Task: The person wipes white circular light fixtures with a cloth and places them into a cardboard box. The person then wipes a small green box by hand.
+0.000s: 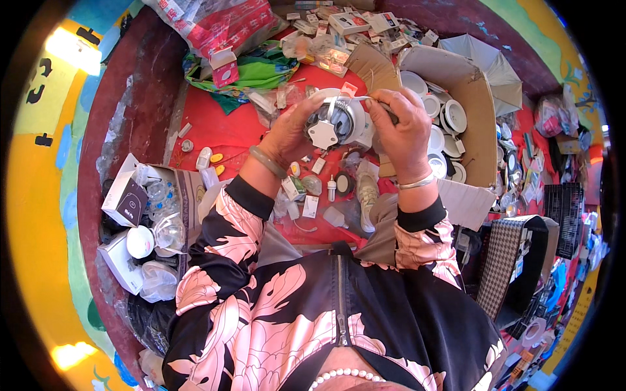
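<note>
At upper centre, the left hand (287, 133) is gripping a round white lamp fixture (336, 122) while the right hand (401, 127) is clenching a thin tool (365, 99) against it. A brown cardboard box (473, 98) of white fixtures is sitting at upper right; small white cartons (124, 199) are lying at left.

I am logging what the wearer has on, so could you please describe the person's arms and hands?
Both arms wear black sleeves with large pink flower prints and plain black cuffs. The left hand has a pale green bangle at the wrist; the right hand has a thin silver bracelet.
</note>
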`<state>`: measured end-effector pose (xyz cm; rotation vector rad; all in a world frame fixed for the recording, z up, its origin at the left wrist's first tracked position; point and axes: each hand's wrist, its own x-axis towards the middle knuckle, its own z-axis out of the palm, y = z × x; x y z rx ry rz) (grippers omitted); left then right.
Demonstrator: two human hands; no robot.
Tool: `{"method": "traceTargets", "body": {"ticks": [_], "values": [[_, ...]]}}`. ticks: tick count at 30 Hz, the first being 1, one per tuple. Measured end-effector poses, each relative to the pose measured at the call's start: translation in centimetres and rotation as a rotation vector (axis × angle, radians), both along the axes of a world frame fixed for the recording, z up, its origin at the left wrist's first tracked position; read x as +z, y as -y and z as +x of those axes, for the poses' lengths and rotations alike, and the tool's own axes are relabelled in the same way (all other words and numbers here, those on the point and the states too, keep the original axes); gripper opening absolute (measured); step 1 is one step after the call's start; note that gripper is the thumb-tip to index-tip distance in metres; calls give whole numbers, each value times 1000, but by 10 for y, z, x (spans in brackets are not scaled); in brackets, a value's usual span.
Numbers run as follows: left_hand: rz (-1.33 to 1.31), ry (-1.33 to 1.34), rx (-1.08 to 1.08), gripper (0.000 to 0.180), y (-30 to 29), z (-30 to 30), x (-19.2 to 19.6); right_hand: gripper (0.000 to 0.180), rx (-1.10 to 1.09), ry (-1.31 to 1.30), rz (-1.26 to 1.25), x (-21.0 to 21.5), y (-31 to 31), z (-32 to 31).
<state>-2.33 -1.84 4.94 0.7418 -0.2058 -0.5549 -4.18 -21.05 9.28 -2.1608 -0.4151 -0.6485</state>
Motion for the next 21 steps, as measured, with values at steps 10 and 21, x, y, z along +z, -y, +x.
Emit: {"method": "traceTargets", "body": {"ticks": [10,21], "values": [[178,118,7,43,1,4,-1,46,49,15,111,7,-4,-1],[466,398,68,34,5,3,-7,39,299,-187,-34,-5,17,9]]}}
